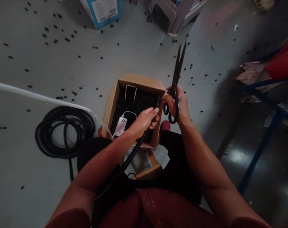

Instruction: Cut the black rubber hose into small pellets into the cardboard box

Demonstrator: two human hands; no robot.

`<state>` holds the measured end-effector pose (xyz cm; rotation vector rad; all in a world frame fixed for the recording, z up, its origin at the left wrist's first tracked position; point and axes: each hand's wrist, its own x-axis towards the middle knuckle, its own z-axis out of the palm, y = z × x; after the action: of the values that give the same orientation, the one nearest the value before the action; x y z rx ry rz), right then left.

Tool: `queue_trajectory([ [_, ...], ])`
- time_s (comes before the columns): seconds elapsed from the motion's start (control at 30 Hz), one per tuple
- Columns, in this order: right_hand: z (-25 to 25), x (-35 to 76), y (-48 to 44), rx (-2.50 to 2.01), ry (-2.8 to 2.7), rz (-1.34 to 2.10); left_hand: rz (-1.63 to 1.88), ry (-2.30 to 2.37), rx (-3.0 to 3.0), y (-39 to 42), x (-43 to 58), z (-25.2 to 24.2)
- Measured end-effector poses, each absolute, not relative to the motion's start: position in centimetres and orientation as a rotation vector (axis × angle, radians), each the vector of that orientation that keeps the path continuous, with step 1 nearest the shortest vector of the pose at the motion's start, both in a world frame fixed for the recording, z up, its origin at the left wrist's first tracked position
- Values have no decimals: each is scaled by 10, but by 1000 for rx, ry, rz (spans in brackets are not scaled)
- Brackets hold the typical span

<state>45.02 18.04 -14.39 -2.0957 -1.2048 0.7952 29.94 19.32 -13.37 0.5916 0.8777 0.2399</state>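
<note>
My left hand point(147, 120) is closed around a black corrugated tube point(140, 141), whose free end points up over the cardboard box point(112, 104). The tube runs back across my lap. In my right hand point(178, 103) is a pair of scissors point(176, 71), with blades pointing away from me and slightly parted. That hand is just right of the box's far right corner. Many small black pieces point(144, 91) fill the box. On them lie a white power bank point(121, 126) with a cable and a phone-like object point(130, 93).
A coil of black tubing point(65, 131) lies on the floor at left. A white tube or cable point(39, 96) crosses to the box. Beyond are a blue carton point(103, 12) and a grey plastic stool point(174, 15). A blue metal frame point(265, 142) stands at right. Black bits dot the floor.
</note>
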Motion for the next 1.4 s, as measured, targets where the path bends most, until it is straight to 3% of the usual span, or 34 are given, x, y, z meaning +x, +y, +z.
queue_trajectory([
  [0.33,-151,437,176,-2029,-1376,1055,482,1128,980,234,280,-137],
  [0.8,-141,438,158,-2058,-1592,1121,482,1105,1167,228,262,-153],
  [1.4,-144,420,156,-2181,-1774,1213,504,1120,1041,223,263,-162],
])
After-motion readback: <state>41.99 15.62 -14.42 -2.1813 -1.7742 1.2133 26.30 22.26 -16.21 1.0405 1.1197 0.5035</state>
